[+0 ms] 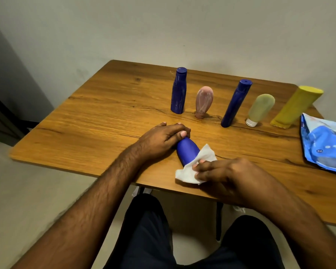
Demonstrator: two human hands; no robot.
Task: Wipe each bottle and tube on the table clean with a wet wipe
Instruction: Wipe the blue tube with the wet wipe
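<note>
Head view: left grip [164, 137] clamps the bottle [188, 150], its length running toward right grip [211, 168] pinching the wipe [190, 171].

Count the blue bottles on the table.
3: one standing at the row's left end, one standing mid-row, one lying near the front edge, held by the left hand. None appear hidden.

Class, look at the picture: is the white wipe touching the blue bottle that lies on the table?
Touching. The head view shows the wipe, pressed by the right hand, draped over the lower end of the lying blue bottle, with no gap between them.
</note>
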